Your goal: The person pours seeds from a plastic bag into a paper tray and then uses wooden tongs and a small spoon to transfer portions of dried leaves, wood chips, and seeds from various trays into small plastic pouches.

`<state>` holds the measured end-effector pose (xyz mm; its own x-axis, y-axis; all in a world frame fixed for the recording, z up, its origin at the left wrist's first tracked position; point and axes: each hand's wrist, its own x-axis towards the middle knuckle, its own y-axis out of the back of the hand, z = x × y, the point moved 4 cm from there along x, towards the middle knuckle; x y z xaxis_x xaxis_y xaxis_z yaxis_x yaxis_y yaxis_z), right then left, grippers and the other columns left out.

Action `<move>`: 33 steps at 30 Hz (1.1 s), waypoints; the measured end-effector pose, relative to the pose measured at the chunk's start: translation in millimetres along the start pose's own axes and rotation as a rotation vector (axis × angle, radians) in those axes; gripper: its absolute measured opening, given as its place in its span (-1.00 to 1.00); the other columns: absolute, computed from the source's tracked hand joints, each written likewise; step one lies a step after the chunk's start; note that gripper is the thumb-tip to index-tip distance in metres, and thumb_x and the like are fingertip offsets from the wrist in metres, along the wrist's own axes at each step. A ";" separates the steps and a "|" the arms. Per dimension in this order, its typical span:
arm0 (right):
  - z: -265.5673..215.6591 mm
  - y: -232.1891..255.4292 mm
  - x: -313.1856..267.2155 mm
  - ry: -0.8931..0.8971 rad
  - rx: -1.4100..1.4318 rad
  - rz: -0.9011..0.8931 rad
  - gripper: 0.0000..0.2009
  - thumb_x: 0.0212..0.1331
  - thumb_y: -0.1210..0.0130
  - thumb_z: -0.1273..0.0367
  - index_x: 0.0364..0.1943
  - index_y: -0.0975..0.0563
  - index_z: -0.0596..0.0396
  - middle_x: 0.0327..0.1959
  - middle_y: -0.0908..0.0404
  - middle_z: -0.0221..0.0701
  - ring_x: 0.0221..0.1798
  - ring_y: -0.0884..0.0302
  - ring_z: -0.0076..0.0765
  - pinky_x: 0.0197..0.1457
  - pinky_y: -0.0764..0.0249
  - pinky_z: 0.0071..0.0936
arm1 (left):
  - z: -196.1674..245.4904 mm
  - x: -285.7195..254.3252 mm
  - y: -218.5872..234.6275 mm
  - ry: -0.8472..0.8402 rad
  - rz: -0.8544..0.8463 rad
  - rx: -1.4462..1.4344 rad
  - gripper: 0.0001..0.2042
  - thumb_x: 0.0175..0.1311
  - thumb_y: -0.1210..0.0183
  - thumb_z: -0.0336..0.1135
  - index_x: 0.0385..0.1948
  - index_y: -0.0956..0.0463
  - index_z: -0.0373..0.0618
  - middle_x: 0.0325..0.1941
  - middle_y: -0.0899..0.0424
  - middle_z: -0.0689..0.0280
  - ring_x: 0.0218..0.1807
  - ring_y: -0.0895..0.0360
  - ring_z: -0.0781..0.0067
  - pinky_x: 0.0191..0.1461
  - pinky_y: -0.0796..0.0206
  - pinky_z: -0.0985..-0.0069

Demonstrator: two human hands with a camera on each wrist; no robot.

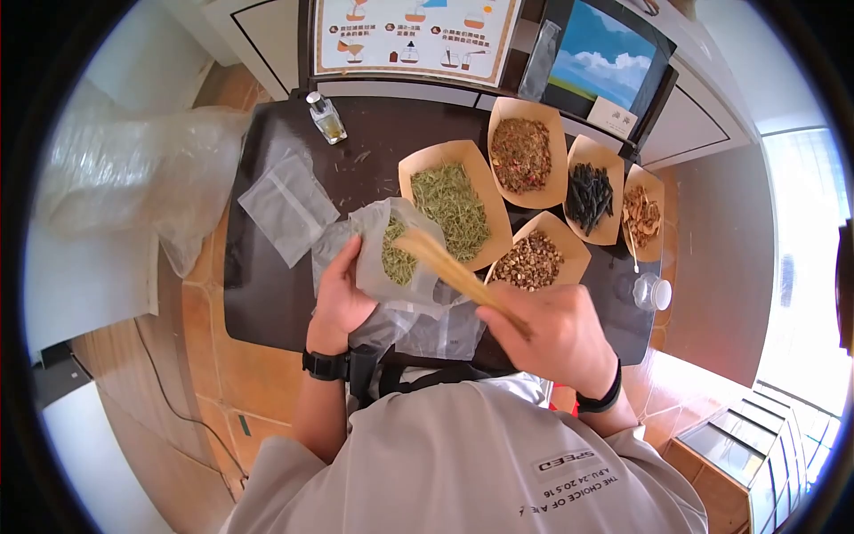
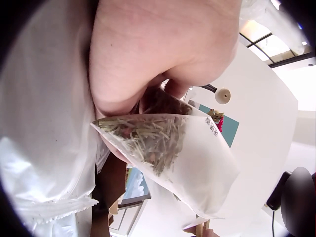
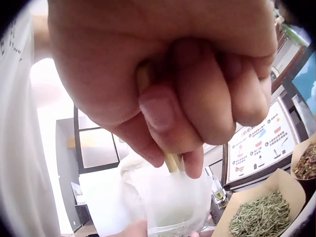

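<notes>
My left hand (image 1: pixel 342 298) grips a translucent pouch (image 1: pixel 366 278) by its left side. Cut dried green herb lies inside, with some darker pieces among it in the left wrist view, where small printed characters mark the pouch (image 2: pixel 207 163). In my right hand (image 1: pixel 560 334) are light bamboo tongs (image 1: pixel 463 280), blurred in the head view. Their far end overlaps the mouth of the pouch. Curled fingers (image 3: pixel 205 98) wrap the handle in the right wrist view. Right behind the pouch stands a paper tray (image 1: pixel 409 169) of the same green herb.
Other paper trays hold reddish-brown crumbs (image 1: pixel 520 156), black strips (image 1: pixel 589 198), chopped brown pieces (image 1: pixel 529 261) and tan slices (image 1: pixel 640 216). Flat clear bags (image 1: pixel 289 209) lie at left. A small glass bottle (image 1: pixel 326 118) stands at the back, a clear jar (image 1: pixel 652 292) near the right edge.
</notes>
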<state>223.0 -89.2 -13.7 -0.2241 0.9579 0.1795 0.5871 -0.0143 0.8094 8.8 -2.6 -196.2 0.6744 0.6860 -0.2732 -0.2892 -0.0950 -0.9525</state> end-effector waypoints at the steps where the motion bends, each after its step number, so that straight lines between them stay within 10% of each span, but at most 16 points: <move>1: 1.4 3.3 0.6 0.004 0.000 -0.002 -0.90 0.15 -0.25 0.38 -0.35 -0.59 0.08 -0.75 -0.45 -0.33 -0.71 -0.46 -0.14 -0.63 -0.36 -0.27 | 1.0 0.3 -0.1 -0.004 -0.001 -0.001 -0.58 0.55 0.13 -0.18 0.29 -0.32 -0.24 0.30 -0.49 0.13 0.32 -0.44 0.17 0.42 -0.25 0.13; 4: 23.0 17.5 -4.9 -0.321 0.071 0.069 -0.83 0.21 -0.21 0.34 -0.46 -0.58 0.12 -0.72 -0.47 -0.22 -0.65 -0.49 -0.03 -0.58 -0.38 -0.23 | 0.2 -0.5 -0.7 0.000 -0.004 0.020 -0.57 0.55 0.15 -0.17 0.29 -0.32 -0.24 0.30 -0.50 0.13 0.32 -0.44 0.17 0.42 -0.24 0.14; 11: 65.5 -11.3 -5.9 -0.419 -0.018 -0.087 -0.79 0.26 -0.14 0.32 -0.46 -0.61 0.15 -0.65 -0.51 -0.09 -0.52 -0.51 0.15 -0.46 -0.43 -0.08 | -0.5 -0.4 -0.5 -0.007 -0.002 0.081 -0.56 0.56 0.21 -0.17 0.30 -0.33 -0.23 0.31 -0.50 0.13 0.32 -0.45 0.18 0.43 -0.24 0.15; 33: 48.8 -31.9 -12.0 -0.107 -0.358 -0.007 -0.84 0.18 -0.21 0.34 -0.43 -0.54 0.12 -0.79 -0.45 -0.33 -0.71 -0.49 -0.12 -0.64 -0.40 -0.27 | 0.9 0.5 -2.8 -0.049 -0.036 0.090 -0.56 0.56 0.20 -0.14 0.30 -0.33 -0.23 0.31 -0.49 0.14 0.32 -0.45 0.21 0.43 -0.24 0.17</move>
<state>244.9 -86.3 -69.0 -0.1332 0.9826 0.1295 0.2721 -0.0893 0.9581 9.3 -1.3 -193.5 0.6519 0.7226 -0.2300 -0.3265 -0.0062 -0.9452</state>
